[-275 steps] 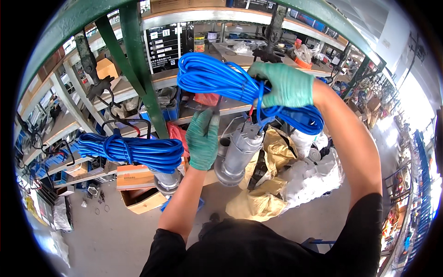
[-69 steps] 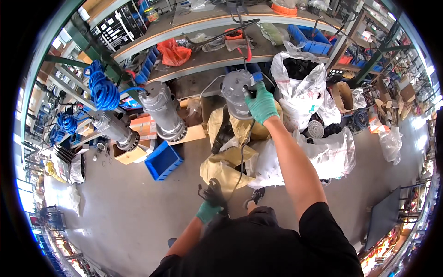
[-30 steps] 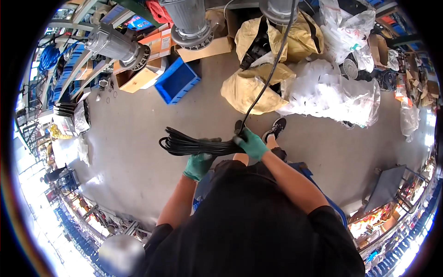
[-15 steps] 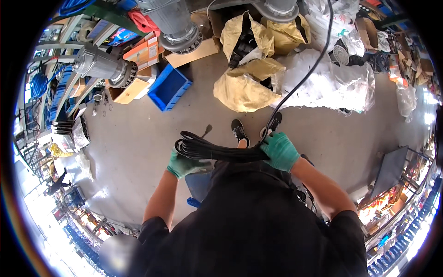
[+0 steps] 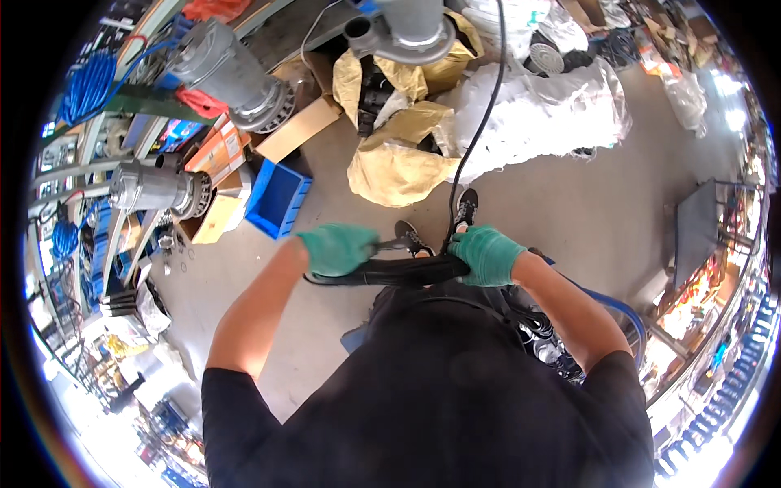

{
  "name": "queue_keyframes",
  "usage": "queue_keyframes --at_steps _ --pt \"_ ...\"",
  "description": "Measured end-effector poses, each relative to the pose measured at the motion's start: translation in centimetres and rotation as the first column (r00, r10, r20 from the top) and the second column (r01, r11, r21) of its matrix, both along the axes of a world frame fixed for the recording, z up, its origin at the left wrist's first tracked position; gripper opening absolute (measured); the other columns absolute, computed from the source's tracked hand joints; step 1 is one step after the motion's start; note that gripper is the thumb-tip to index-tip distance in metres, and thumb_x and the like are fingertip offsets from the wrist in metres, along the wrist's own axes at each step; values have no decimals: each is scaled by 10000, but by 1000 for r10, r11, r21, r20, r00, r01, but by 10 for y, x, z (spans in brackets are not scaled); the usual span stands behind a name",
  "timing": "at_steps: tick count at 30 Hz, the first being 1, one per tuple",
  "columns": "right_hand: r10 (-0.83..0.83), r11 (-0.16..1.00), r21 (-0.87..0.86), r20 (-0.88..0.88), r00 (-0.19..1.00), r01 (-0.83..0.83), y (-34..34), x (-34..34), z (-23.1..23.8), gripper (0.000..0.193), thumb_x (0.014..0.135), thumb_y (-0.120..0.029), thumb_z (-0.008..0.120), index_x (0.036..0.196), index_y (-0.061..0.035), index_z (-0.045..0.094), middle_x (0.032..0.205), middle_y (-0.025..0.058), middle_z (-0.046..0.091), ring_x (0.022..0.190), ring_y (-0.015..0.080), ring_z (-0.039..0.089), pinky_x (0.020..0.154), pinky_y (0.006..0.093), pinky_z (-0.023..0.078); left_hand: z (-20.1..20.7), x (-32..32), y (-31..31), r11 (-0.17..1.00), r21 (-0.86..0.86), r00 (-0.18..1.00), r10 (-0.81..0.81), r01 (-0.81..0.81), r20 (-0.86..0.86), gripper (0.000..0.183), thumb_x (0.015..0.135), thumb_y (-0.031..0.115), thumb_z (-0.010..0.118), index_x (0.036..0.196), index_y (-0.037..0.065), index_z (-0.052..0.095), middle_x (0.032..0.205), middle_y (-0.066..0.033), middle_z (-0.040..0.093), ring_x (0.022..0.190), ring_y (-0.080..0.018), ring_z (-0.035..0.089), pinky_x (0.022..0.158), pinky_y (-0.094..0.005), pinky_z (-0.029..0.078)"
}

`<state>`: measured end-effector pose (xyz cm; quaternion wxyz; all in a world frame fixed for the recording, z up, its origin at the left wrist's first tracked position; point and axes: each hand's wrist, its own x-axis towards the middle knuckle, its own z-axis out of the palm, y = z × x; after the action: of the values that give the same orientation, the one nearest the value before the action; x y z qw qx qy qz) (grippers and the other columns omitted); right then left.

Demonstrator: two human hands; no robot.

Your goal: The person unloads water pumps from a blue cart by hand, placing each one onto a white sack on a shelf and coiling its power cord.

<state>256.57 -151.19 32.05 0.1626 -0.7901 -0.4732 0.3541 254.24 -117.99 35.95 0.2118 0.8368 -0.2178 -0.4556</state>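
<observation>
In front of my body, a looped bundle of black cable hangs level between my hands, both in green gloves. My right hand is wrapped round the bundle's right end. From there a single length of cable runs up and away past the top edge. My left hand, slightly blurred, lies closed over the left part of the loops. A short dark cable end sticks out from its fingers toward the right. The left fingertips are partly hidden.
Beyond my shoes stand yellow sacks and a white plastic sack. A blue bin sits on the floor at left, near grey motor-like machines and cardboard boxes. Behind my right arm lie more cables.
My left hand has moved from below the loops' left end to over them, with the loose cable end now at its fingers. My right hand keeps its grip. The view has turned slightly.
</observation>
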Motion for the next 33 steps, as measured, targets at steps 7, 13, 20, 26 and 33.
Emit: queue_keyframes --at_steps 7,13,20,26,33 --pt "-364 928 -143 -557 747 345 -52 -31 10 536 768 -312 836 1178 -14 665 1048 221 728 981 392 700 877 451 540 -31 6 -132 988 -149 995 -22 36 99 197 997 195 504 1044 33 606 975 -240 671 949 -451 647 825 -537 500" --pt "-386 865 -179 -833 397 468 -99 -46 3 504 802 -197 826 1200 56 649 970 105 727 894 187 663 837 334 525 -49 16 -175 947 -263 980 -196 183 -22 306 977 303 569 1040 13 645 999 -240 696 964 -439 663 840 -508 514" --pt "-313 766 -257 -950 -8 589 -118 -55 -26 596 849 -233 798 1319 70 594 1077 97 703 940 158 641 873 288 529 3 47 -218 865 91 869 -487 493 -85 652 683 552 829 1038 18 709 972 -164 749 936 -330 721 845 -423 552" --pt "-482 870 -10 198 854 493 -76 -50 56 682 801 -316 793 1401 -84 565 1298 151 629 1152 361 634 976 423 514 -69 60 -190 960 -84 831 -273 266 -486 571 708 448 841 1076 24 739 938 -140 726 846 -261 679 797 -376 538" --pt "-347 916 -286 -209 914 282 -45 8 38 505 824 -261 741 1294 -120 622 1174 134 680 1087 320 645 948 426 507 -103 61 -169 994 -32 495 25 -106 -869 565 855 518 763 1039 -15 722 885 -134 710 844 -267 662 842 -394 519"
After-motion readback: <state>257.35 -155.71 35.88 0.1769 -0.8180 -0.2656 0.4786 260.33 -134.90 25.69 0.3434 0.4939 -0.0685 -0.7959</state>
